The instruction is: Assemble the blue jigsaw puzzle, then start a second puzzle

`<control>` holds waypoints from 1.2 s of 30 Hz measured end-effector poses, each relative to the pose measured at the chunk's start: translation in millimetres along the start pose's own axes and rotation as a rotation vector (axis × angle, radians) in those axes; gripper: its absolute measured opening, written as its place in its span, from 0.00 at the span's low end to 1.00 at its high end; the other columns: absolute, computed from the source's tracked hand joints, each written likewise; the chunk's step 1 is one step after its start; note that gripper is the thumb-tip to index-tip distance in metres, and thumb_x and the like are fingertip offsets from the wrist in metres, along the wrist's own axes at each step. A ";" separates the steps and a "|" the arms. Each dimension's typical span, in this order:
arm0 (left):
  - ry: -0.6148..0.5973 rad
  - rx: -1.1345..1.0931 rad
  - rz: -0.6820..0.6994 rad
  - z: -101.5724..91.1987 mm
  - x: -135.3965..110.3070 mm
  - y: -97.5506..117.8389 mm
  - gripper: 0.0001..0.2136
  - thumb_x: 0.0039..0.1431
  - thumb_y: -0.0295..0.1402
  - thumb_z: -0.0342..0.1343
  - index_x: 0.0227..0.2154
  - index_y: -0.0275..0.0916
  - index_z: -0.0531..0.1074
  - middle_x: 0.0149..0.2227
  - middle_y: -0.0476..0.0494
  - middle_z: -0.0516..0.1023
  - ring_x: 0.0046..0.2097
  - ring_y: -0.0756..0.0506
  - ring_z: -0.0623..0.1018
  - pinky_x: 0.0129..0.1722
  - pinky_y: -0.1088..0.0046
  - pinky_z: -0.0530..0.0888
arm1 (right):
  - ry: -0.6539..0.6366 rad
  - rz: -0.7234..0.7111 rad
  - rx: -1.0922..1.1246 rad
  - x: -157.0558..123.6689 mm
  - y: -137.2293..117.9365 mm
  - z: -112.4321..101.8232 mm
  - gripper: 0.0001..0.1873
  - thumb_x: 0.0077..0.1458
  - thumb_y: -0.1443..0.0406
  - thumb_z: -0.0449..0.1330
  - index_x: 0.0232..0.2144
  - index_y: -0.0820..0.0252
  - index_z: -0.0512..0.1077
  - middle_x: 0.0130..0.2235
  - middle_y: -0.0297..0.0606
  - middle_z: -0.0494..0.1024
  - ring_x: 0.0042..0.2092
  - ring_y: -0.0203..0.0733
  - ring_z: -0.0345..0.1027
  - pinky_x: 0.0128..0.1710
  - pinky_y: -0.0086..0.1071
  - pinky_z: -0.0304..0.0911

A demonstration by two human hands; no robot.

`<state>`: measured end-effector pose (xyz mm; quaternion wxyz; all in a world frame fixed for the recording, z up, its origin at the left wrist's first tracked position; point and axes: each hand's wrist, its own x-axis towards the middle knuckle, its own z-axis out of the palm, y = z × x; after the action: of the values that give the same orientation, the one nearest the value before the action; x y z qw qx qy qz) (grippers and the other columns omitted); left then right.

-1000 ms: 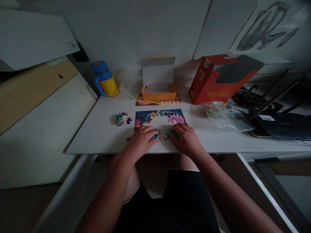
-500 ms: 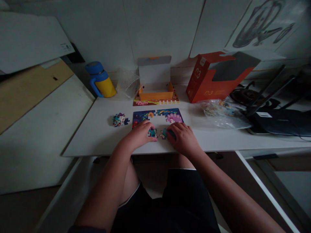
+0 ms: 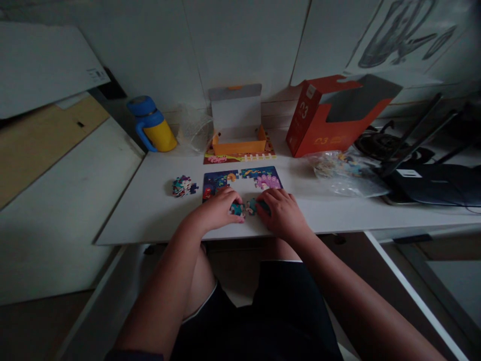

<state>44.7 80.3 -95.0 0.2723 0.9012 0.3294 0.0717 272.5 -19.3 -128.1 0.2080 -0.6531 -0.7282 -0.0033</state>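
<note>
Head view: the left hand [image 3: 216, 213] is half closed, fingers bent, and it holds a teal puzzle piece [image 3: 236, 208] down on the white table [image 3: 150, 210]. The right hand [image 3: 281, 216] is bent the same way, gripping a second teal piece [image 3: 252, 205] just beside the first; the picture is dark, so perhaps the two pieces touch. Both lie near the table edge, just before the half-built puzzle [image 3: 242, 177], which is dark blue with a purple figure. Left of it sits one small heap of loose pieces [image 3: 183, 186]. Behind stand one open orange box [image 3: 238, 146], one blue and yellow flask [image 3: 154, 126] and one red carton [image 3: 326, 123]; one clear bag of pieces [image 3: 345, 173] lies at the right
</note>
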 end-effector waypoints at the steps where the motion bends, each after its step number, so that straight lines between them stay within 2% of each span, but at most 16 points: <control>1: 0.007 0.001 -0.003 0.7 -0.1 -0.3 0.20 0.55 0.37 0.76 0.46 0.43 0.72 0.53 0.42 0.74 0.58 0.37 0.75 0.59 0.61 0.72 | 0.000 0.003 0.002 0.0 -0.2 -0.2 0.09 0.71 0.59 0.61 0.48 0.55 0.79 0.51 0.45 0.82 0.53 0.55 0.71 0.50 0.44 0.60; 6: 0.034 0.001 0.016 3.5 0.8 -3.3 0.20 0.56 0.38 0.75 0.45 0.43 0.73 0.52 0.43 0.74 0.56 0.37 0.76 0.57 0.61 0.73 | 0.000 0.000 0.014 -0.1 -0.4 -1.0 0.09 0.71 0.59 0.61 0.48 0.55 0.78 0.51 0.45 0.82 0.53 0.55 0.71 0.50 0.43 0.59; 13: 0.086 -0.024 0.045 6.1 4.0 -0.8 0.17 0.56 0.34 0.75 0.42 0.43 0.72 0.50 0.44 0.75 0.52 0.39 0.78 0.53 0.62 0.75 | 0.008 -0.009 0.006 -0.3 1.5 2.0 0.09 0.70 0.59 0.61 0.48 0.54 0.78 0.52 0.45 0.82 0.53 0.55 0.70 0.49 0.44 0.59; 16: 0.110 -0.037 0.056 7.3 6.1 0.5 0.19 0.56 0.32 0.75 0.45 0.44 0.71 0.51 0.44 0.75 0.53 0.39 0.78 0.54 0.61 0.75 | 0.009 -0.009 0.008 -0.5 1.6 2.5 0.10 0.71 0.59 0.60 0.48 0.54 0.78 0.52 0.45 0.82 0.53 0.55 0.70 0.49 0.44 0.59; 23: 0.143 -0.032 0.107 12.3 6.5 -0.3 0.16 0.59 0.33 0.74 0.45 0.43 0.75 0.50 0.43 0.77 0.56 0.39 0.78 0.58 0.61 0.75 | -0.007 -0.001 0.009 -0.1 -0.4 -1.7 0.10 0.71 0.59 0.60 0.48 0.55 0.78 0.51 0.45 0.82 0.53 0.55 0.70 0.49 0.44 0.59; 36: 0.152 0.112 0.018 13.0 -0.8 18.0 0.14 0.61 0.34 0.72 0.46 0.42 0.78 0.49 0.40 0.78 0.54 0.36 0.80 0.59 0.57 0.75 | 0.004 -0.007 0.013 -0.2 -0.4 -1.2 0.09 0.71 0.59 0.61 0.48 0.55 0.78 0.51 0.44 0.82 0.52 0.55 0.71 0.49 0.43 0.59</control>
<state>58.1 62.7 -96.3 0.1948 0.9100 0.3443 0.1239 272.5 -19.8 -127.0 0.2137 -0.6491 -0.7301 -0.0007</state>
